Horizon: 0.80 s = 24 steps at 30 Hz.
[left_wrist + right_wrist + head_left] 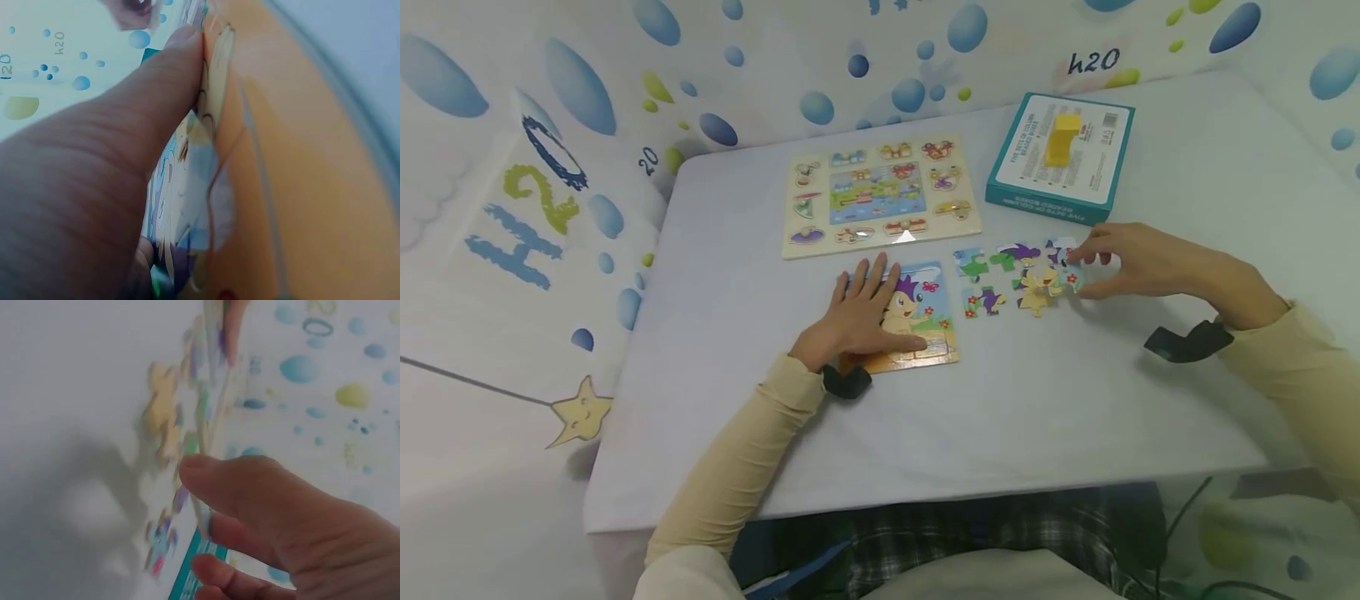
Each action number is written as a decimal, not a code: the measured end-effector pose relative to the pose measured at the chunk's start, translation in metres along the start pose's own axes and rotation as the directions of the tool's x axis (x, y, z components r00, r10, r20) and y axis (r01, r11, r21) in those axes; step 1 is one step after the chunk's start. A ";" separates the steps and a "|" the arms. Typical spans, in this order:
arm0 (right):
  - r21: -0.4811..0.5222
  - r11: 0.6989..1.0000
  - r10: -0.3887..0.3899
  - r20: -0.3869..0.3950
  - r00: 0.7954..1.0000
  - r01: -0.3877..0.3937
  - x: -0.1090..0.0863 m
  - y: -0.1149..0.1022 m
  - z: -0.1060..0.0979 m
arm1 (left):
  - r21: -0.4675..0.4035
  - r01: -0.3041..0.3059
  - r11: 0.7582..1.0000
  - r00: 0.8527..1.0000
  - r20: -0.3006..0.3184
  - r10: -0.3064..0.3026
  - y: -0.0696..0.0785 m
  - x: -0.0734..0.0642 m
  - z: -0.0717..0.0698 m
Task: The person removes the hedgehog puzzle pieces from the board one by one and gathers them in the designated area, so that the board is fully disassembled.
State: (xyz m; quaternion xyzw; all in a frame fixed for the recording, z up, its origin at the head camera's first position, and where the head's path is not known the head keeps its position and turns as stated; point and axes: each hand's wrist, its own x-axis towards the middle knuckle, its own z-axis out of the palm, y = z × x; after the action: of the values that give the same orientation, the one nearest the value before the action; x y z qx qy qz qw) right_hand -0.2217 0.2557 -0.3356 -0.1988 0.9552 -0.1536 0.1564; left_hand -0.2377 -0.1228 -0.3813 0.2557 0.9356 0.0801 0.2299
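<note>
My left hand (861, 321) lies spread, palm down, across a square jigsaw puzzle (942, 312) showing a purple-haired cartoon animal. In the left wrist view its thumb (165, 81) rests along the puzzle's orange part (312, 162). Right of the puzzle, my right hand (1150, 262) pinches a jigsaw piece (1070, 265) with blue and a red flower between thumb and fingers. The right wrist view shows this piece (201, 515) nearly edge-on beside the thumb. Loose jigsaw pieces (1036, 292) lie close by, among them a yellow one (164, 394).
A wooden peg puzzle board (880, 196) lies behind the jigsaw. At the back right is a teal-edged box (1060, 158) with a yellow block (1063, 140) on top. More loose pieces (983, 302) lie between the jigsaw and my right hand, on a white-covered table (715, 333).
</note>
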 end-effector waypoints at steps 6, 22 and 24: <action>0.026 1.000 0.010 0.063 0.998 -0.012 -0.005 0.016 0.012 | -0.001 0.007 1.000 1.000 0.000 -0.007 -0.004 -0.004 0.001; -0.011 0.999 0.044 0.032 0.999 -0.044 -0.011 0.026 0.016 | 0.009 -0.009 1.000 1.000 -0.009 0.009 -0.001 0.001 0.000; -0.008 0.999 0.046 0.031 0.998 -0.046 -0.011 0.026 0.015 | 0.008 -0.009 1.000 1.000 -0.008 0.009 0.000 0.001 -0.001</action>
State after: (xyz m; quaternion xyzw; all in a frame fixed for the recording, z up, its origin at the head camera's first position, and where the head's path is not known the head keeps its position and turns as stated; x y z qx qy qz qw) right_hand -0.2156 0.2796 -0.3564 -0.1799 0.9575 -0.1433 0.1742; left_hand -0.2388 -0.1228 -0.3809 0.2603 0.9357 0.0786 0.2246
